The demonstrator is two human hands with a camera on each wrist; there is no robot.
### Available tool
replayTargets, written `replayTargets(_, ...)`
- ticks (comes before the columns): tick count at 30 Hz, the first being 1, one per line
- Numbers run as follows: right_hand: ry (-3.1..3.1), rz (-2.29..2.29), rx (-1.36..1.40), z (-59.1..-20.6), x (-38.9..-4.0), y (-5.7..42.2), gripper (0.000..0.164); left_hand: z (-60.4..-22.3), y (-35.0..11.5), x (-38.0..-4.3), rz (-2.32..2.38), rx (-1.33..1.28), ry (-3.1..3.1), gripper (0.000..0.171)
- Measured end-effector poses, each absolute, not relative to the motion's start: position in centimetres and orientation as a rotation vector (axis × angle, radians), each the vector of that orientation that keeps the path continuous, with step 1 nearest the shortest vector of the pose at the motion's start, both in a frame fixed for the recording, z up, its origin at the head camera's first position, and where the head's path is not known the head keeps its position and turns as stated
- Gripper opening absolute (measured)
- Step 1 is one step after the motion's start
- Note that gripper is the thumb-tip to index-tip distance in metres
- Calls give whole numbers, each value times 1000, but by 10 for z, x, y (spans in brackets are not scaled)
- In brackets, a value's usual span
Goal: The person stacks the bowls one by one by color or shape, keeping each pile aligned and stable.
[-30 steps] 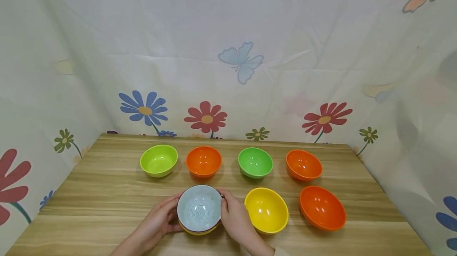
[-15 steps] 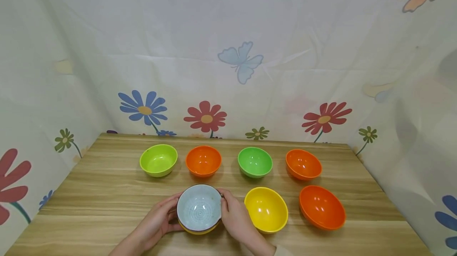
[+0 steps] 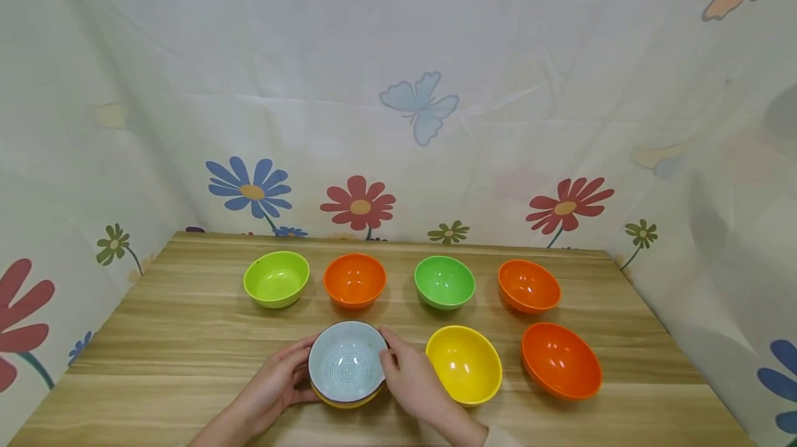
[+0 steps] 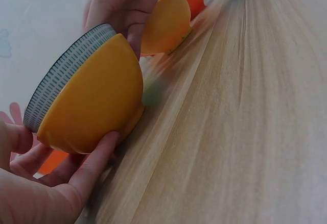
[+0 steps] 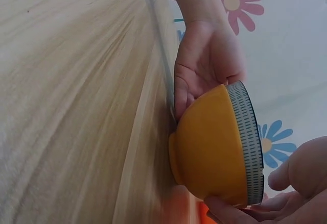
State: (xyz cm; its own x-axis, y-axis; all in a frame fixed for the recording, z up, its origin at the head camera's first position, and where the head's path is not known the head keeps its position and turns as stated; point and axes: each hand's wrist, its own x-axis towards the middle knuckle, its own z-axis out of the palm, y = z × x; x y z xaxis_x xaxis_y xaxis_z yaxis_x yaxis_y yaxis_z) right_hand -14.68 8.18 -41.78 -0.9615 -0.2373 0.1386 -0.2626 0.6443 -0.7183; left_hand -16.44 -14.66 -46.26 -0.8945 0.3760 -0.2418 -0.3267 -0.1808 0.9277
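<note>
A light blue bowl (image 3: 349, 362) with a dark rim and dashed outer band sits nested inside a yellow bowl (image 4: 97, 101). Both wrist views show the band standing above the yellow rim, and the yellow foot right at the tabletop. From the left, my left hand (image 3: 270, 388) holds the yellow bowl, its thumb low on the wall and other fingers curving around the side up to the blue rim. My right hand (image 3: 414, 378) grips the pair from the right, thumb at the blue rim and fingers under against the yellow wall (image 5: 212, 147).
Another yellow bowl (image 3: 463, 366) stands just right of my right hand, with an orange bowl (image 3: 562, 362) beyond it. Behind stand a lime bowl (image 3: 277, 279), an orange bowl (image 3: 355, 281), a green bowl (image 3: 445, 283) and another orange bowl (image 3: 529, 286). A flowered curtain (image 3: 299, 122) closes the back.
Almost nothing moves. My right hand shifts very slightly at the blue rim, its thumb a little further over the edge; the nested bowls and my left hand stay in place.
</note>
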Motion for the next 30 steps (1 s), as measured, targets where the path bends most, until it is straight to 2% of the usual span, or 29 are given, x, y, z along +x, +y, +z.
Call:
replayTargets(7,-2838,1380,458,-413,-146,86,43,-464,-146,-165,2120,66,1633,60)
replayTargets(19,-2794,1356,691,-403,-147,102,43,-464,-146,-165,2115,46,1660,57)
replayTargets(30,-2728,1182,918,-401,-149,119,34,-463,-145,-166,2107,34,1681,58)
